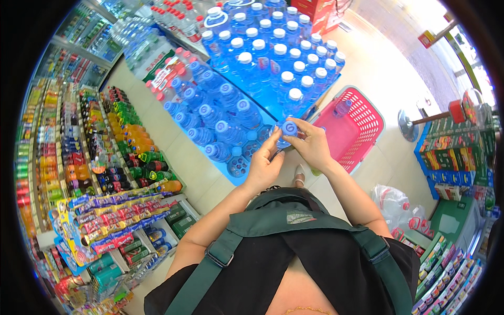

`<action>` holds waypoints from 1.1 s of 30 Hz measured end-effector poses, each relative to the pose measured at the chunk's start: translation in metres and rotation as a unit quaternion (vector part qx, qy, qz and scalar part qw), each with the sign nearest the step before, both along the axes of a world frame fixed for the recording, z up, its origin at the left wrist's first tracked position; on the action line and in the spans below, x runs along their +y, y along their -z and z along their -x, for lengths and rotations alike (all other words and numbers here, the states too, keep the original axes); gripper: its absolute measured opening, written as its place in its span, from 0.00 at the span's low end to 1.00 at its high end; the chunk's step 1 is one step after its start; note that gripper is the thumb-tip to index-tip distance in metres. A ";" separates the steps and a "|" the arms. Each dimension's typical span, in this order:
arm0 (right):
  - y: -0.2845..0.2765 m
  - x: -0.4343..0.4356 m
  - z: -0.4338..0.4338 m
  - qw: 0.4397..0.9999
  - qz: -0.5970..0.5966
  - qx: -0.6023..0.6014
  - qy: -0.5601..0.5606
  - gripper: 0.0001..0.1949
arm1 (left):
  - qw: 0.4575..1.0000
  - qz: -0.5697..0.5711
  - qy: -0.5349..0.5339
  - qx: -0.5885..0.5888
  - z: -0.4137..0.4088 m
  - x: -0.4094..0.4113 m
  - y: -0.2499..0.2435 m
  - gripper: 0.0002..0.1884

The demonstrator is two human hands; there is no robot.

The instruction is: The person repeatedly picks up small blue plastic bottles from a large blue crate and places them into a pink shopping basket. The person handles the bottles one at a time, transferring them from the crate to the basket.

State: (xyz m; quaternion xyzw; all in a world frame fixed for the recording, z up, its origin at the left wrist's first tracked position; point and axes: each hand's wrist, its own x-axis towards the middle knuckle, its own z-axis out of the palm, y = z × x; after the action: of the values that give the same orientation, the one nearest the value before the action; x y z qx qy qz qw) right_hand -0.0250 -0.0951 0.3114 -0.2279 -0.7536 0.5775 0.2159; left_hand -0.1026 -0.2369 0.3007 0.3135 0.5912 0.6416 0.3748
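Between my two hands is a clear plastic bottle with a blue cap, seen nearly from above. The left hand holds the bottle's near left side. Around its right side, close to the cap, curl the fingers of my right hand. Just beyond lies a blue rack with round holders, several bare near my left hand. Blue-capped water bottles stand in its other places. To the right a pink plastic basket rests on the floor with a small bottle inside.
Large white-capped water bottles stand packed behind the rack. Drink shelves and a candy display line the left. On the right are a lollipop stand, stacked cartons and bagged large bottles. Tiled floor runs between.
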 end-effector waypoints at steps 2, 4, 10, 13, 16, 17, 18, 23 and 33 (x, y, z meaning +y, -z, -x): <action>0.011 -0.008 0.015 0.999 -0.031 0.024 -0.012 0.19 | 1.000 -0.014 -0.018 -0.012 0.011 -0.011 0.004 0.28; 0.009 -0.015 0.028 0.997 -0.070 0.002 -0.026 0.19 | 0.999 -0.024 -0.036 -0.020 0.020 -0.020 0.014 0.28; 0.012 -0.017 0.051 0.991 -0.126 -0.014 -0.044 0.18 | 0.995 -0.040 -0.070 -0.055 0.034 -0.025 0.023 0.29; 0.014 -0.020 0.054 0.990 -0.133 -0.020 -0.042 0.18 | 0.995 -0.038 -0.073 -0.064 0.038 -0.025 0.027 0.29; 0.024 -0.017 0.056 0.987 -0.149 -0.028 -0.047 0.18 | 0.995 -0.014 -0.062 -0.078 0.042 -0.024 0.032 0.29; 0.027 -0.017 0.055 0.989 -0.140 -0.027 -0.046 0.18 | 0.995 -0.012 -0.062 -0.081 0.041 -0.024 0.034 0.29; 0.030 -0.018 0.054 0.990 -0.131 -0.027 -0.046 0.18 | 0.994 -0.010 -0.062 -0.084 0.040 -0.025 0.035 0.29; 0.035 -0.018 0.051 0.990 -0.136 -0.034 -0.034 0.20 | 0.993 0.005 -0.075 -0.090 0.035 -0.022 0.040 0.29; 0.037 -0.004 0.031 0.992 -0.094 -0.077 -0.044 0.27 | 0.976 0.093 -0.087 -0.175 0.005 -0.009 0.024 0.29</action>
State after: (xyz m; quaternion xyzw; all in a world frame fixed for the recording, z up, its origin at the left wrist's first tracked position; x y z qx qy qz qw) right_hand -0.0559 -0.0991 0.2739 -0.2172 -0.8281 0.4938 0.1524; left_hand -0.1076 -0.2456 0.2768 0.1077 0.5987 0.6591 0.4422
